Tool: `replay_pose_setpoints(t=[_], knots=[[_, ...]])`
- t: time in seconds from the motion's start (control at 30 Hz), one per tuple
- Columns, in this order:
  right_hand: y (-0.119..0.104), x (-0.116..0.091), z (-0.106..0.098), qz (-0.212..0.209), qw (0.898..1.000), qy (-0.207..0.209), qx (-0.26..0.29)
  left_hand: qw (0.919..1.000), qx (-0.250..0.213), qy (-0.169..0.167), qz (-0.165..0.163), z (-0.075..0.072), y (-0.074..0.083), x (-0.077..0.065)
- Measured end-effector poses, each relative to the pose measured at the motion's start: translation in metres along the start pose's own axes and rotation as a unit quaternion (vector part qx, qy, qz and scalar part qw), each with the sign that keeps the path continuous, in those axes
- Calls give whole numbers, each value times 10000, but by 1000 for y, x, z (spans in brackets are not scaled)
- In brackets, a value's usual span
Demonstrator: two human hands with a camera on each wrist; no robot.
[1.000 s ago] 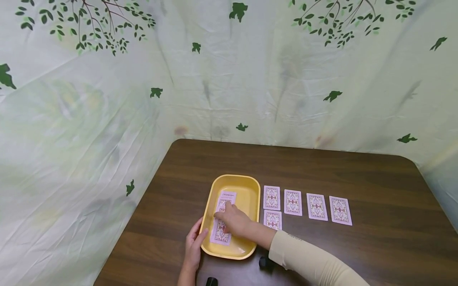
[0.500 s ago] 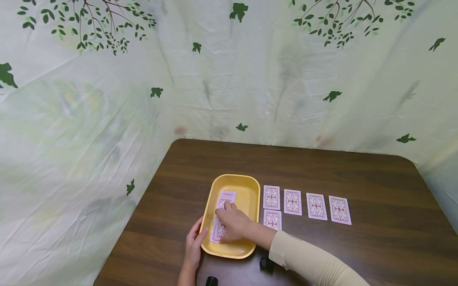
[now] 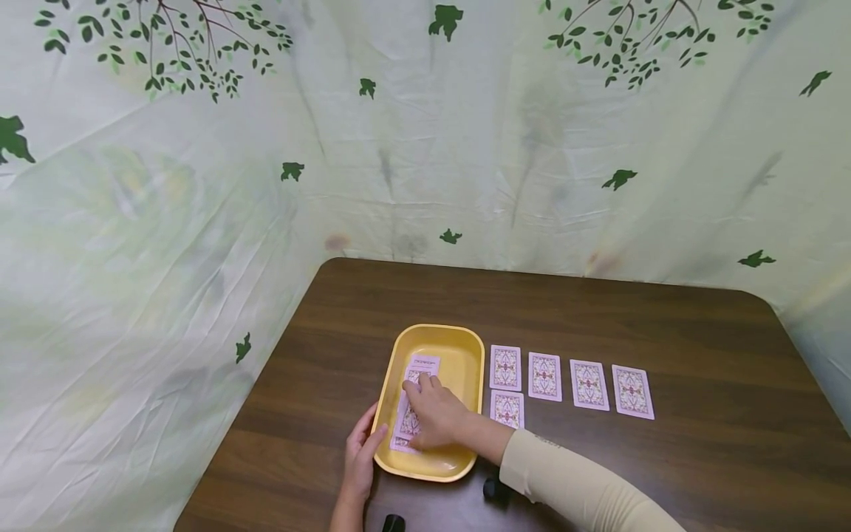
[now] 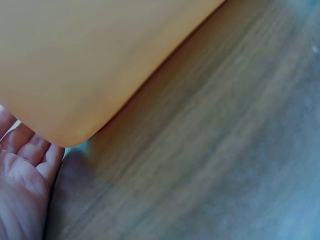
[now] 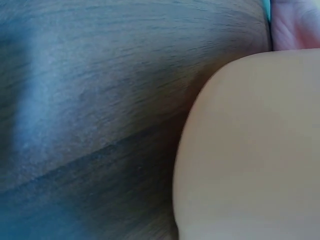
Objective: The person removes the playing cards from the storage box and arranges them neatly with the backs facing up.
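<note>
A yellow tray (image 3: 459, 362) lies on the table, with face-down playing cards (image 3: 408, 417) along its left side. My left hand (image 3: 360, 454) holds the tray's left edge, thumb at the rim. In the left wrist view, the fingers of my left hand (image 4: 25, 175) lie against the tray's (image 4: 90, 65) outer side. Reaching over the tray, my right hand (image 3: 435, 414) grips a card, thumb near its lower end and fingers farther up. The hand covers part of the cards. In the right wrist view the tray (image 5: 250, 150) fills the right side; the right hand's fingers are not visible.
Right of the tray, several face-down cards (image 3: 544, 377) form a row, with one more card (image 3: 507, 408) below the first, partly behind the right forearm. Two small black objects, one left (image 3: 394, 523) and one right (image 3: 495, 489), are near the wrists. Leaf-patterned cloth hangs behind the table (image 3: 698, 340).
My right thumb has come down to the cards' lower end, and the fingertips have shifted slightly right. A card's lower end now shows offset from those beneath. The left hand and tray stay put.
</note>
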State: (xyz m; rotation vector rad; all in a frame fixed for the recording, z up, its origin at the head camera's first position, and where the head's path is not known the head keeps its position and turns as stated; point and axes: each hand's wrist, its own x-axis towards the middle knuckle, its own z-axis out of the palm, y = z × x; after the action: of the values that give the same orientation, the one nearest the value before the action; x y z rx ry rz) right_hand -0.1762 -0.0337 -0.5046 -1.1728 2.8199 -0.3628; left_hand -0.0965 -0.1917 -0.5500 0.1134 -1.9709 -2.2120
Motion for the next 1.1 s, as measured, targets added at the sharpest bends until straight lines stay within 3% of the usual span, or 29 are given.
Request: replay_pose_setpoints(t=[0.23,0.37,0.6,0.9,1.1], knots=[[-1,0,-6,31,10000,-80,11,10000,-35,-21,85,0,0,-1],[5,-3,-15,-107,9998,110,132,9999,-52,-58,154,0,-1,-1],[30,-15,-47,-343,9923,658,989,9999,-5,-11,108,1,0,0],[83,-55,-94,169,9789,1080,1727,10000,20,61,-33,2,0,0],[116,-95,-97,419,9838,1104,1347,9999,78,66,-38,3,0,1]])
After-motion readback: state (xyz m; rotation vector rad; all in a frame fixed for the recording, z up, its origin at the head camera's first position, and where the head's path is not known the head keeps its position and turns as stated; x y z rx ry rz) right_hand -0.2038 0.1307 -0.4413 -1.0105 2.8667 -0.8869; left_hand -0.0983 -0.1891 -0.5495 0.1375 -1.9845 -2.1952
